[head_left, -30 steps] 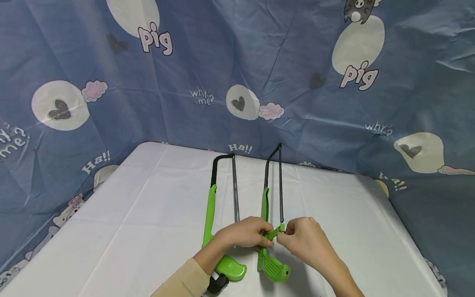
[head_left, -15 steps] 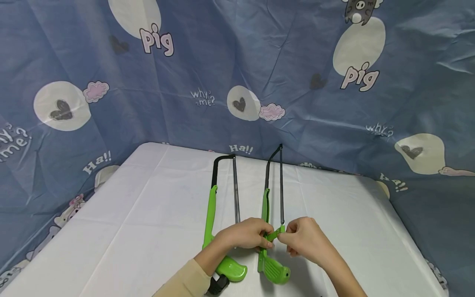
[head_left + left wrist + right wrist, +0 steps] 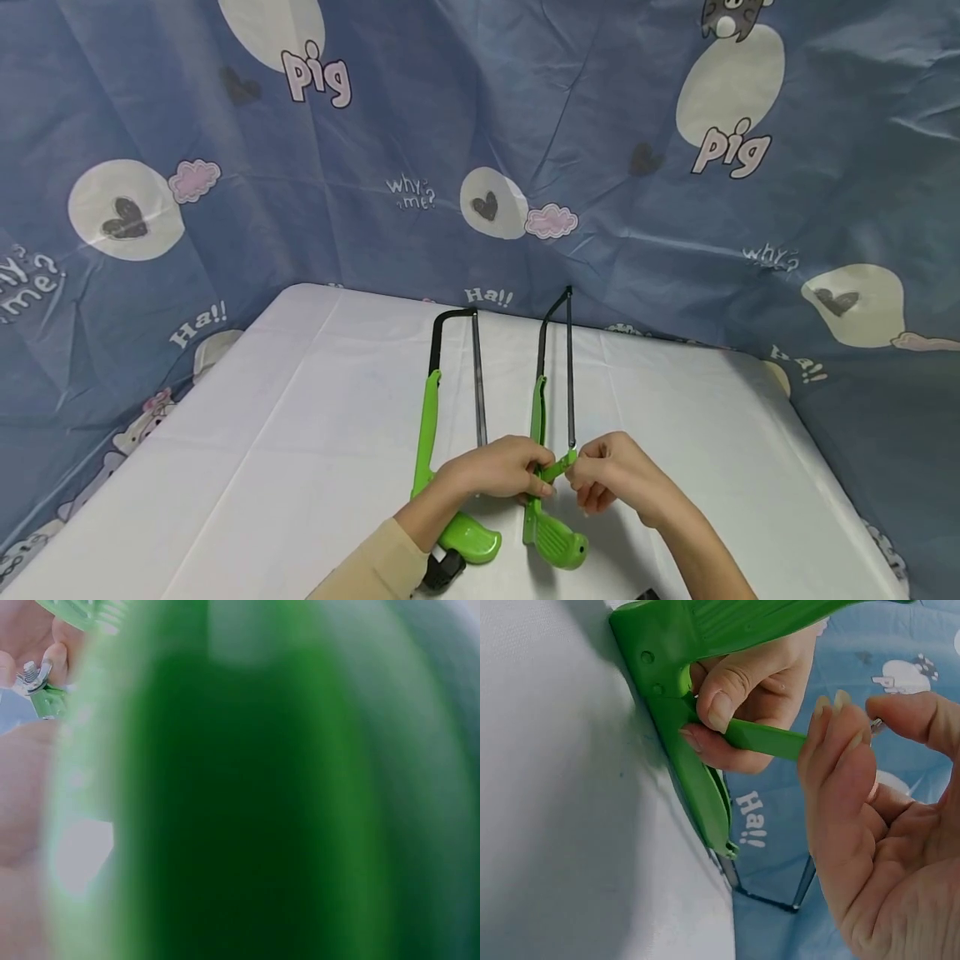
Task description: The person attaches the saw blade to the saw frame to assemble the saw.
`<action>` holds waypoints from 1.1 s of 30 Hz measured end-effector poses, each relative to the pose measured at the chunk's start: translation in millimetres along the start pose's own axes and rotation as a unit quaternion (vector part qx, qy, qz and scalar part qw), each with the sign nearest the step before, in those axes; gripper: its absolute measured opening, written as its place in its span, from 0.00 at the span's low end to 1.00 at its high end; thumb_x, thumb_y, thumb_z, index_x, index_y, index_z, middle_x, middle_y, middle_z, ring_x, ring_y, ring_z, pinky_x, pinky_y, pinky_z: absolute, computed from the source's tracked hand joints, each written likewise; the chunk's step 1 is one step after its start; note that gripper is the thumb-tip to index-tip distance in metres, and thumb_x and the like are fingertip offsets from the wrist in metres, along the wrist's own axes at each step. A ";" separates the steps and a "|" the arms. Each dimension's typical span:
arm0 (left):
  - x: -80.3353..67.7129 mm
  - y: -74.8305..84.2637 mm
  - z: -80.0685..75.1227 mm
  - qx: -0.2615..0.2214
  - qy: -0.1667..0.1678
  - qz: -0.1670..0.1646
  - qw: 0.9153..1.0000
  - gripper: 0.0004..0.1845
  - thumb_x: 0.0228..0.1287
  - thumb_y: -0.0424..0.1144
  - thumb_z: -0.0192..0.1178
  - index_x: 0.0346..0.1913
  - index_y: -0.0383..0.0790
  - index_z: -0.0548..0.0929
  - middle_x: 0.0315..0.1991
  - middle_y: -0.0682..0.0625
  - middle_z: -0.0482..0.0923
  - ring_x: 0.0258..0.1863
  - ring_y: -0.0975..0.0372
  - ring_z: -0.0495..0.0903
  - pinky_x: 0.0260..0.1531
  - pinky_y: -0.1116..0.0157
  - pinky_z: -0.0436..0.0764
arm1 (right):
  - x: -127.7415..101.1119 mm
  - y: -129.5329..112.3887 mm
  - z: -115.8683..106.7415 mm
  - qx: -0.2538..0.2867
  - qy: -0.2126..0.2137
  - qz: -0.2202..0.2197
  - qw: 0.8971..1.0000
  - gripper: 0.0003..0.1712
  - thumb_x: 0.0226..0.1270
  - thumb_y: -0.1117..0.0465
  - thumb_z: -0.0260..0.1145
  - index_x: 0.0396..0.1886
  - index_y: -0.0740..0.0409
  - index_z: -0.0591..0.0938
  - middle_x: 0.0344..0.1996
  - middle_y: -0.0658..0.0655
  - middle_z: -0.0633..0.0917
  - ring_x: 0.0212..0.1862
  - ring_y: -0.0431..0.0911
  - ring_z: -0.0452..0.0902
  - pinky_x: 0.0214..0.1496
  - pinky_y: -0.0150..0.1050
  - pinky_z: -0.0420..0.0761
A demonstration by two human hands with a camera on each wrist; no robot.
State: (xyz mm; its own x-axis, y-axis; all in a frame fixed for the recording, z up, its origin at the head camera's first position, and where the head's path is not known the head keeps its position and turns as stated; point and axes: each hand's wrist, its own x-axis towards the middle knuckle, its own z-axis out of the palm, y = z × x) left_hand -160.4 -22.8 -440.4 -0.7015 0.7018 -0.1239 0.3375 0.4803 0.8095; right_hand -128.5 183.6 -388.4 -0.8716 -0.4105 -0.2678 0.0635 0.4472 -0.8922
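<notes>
Two green hacksaws lie side by side on the white table point(image 3: 300, 433). My left hand point(image 3: 517, 471) grips the right hacksaw point(image 3: 537, 408) just above its handle point(image 3: 557, 542), its fingers curled round the green frame point(image 3: 694, 772) and the green arm point(image 3: 769, 739). My right hand point(image 3: 583, 475) pinches the metal wing nut point(image 3: 30, 673) at the near end of the blade point(image 3: 569, 375), thumb and fingers closed on it. The left hacksaw point(image 3: 427, 425) lies untouched beside my left forearm. In the left wrist view a blurred green handle point(image 3: 262, 787) fills nearly everything.
A blue cartoon-print cloth point(image 3: 480, 125) hangs behind and around the table, close to the saws' far ends. A small black object point(image 3: 442, 571) sits by my left sleeve at the near edge. Bare tabletop lies to the left and right of the saws.
My right hand's fingers have shifted slightly about the nut. The left hand and both saws stay where they were.
</notes>
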 end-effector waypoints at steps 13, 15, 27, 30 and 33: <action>-0.2 1.3 -0.2 0.004 0.002 -0.001 1.000 0.15 0.64 0.38 0.66 0.23 0.44 0.73 0.18 0.57 0.72 0.17 0.69 0.72 0.22 0.73 0.69 | 5.0 5.9 -5.1 0.049 -0.047 0.003 0.998 0.11 0.56 0.64 0.61 0.16 0.62 0.77 0.16 0.57 0.83 0.18 0.46 0.79 0.28 0.51 0.84; -0.1 1.8 -0.5 0.005 0.003 -0.001 1.000 0.15 0.64 0.38 0.66 0.23 0.44 0.73 0.18 0.57 0.71 0.17 0.69 0.72 0.22 0.73 0.69 | 5.9 6.7 -6.2 0.058 -0.056 0.000 0.997 0.11 0.56 0.64 0.60 0.16 0.62 0.77 0.17 0.57 0.84 0.18 0.46 0.79 0.28 0.49 0.84; 0.9 0.7 -0.9 0.000 0.003 -0.012 1.000 0.15 0.65 0.38 0.66 0.23 0.45 0.73 0.18 0.55 0.73 0.17 0.68 0.73 0.22 0.72 0.70 | 8.8 9.0 -14.2 0.069 -0.113 -0.009 0.991 0.11 0.60 0.65 0.58 0.18 0.63 0.75 0.20 0.56 0.84 0.21 0.44 0.79 0.29 0.43 0.84; 0.9 0.2 -0.3 -0.007 0.005 -0.016 1.000 0.15 0.64 0.38 0.66 0.23 0.45 0.73 0.18 0.55 0.73 0.17 0.68 0.73 0.22 0.72 0.69 | 7.6 9.1 -16.3 0.057 -0.126 -0.008 0.990 0.11 0.62 0.64 0.58 0.20 0.64 0.75 0.21 0.57 0.84 0.23 0.45 0.80 0.32 0.45 0.85; 1.0 0.4 0.5 -0.012 0.006 -0.015 1.000 0.15 0.64 0.38 0.67 0.23 0.45 0.73 0.18 0.56 0.73 0.17 0.68 0.72 0.22 0.72 0.69 | 6.9 9.8 -18.3 0.051 -0.135 -0.011 0.989 0.14 0.66 0.61 0.59 0.25 0.67 0.79 0.23 0.57 0.85 0.24 0.45 0.81 0.33 0.47 0.85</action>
State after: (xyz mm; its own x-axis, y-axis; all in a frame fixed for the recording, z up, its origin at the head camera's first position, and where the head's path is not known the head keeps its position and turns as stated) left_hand -160.6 -21.6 -440.5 -0.7185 0.6808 -0.1424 0.3006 0.4886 0.8191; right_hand -142.8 199.7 -392.3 -0.7126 -0.6225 -0.3236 0.1077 0.3588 -0.9272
